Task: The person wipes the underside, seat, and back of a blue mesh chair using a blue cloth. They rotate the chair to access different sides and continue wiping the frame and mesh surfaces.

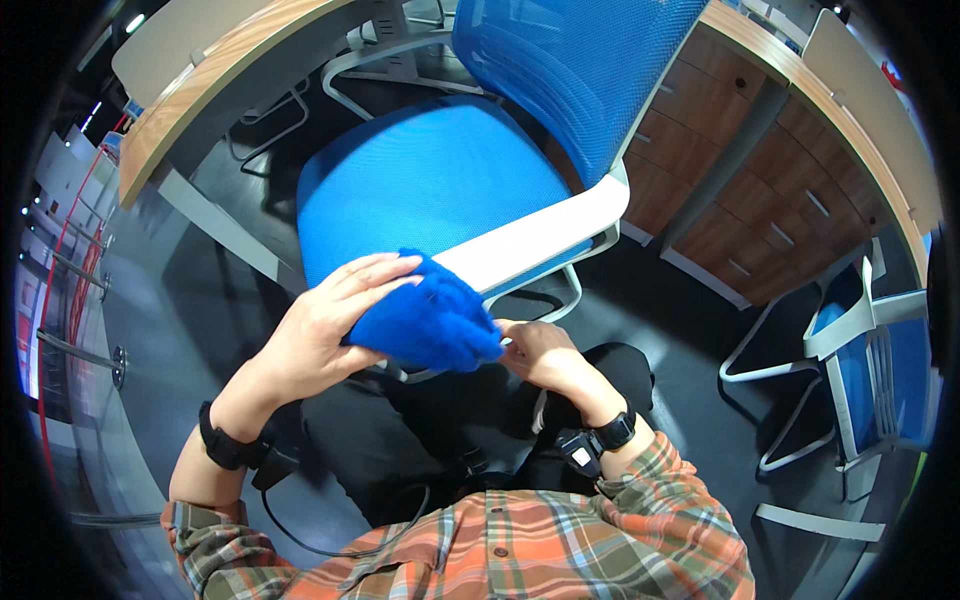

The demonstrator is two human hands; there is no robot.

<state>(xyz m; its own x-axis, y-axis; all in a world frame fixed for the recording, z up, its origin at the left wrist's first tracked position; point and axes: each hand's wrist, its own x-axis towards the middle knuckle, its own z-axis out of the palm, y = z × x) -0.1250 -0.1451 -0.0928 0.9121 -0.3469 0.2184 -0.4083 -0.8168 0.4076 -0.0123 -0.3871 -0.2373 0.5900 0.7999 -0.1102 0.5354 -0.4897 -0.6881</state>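
I see my left hand [325, 325] cupped over a blue cloth [430, 320] and my right hand [535, 352] pinching its edge, above a blue mesh office chair [420, 180] on dark floor [190, 290], wooden desks [770, 150] around.

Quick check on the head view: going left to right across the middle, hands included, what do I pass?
Left hand → blue cloth → right hand → wooden drawer unit → second blue chair at the right edge.
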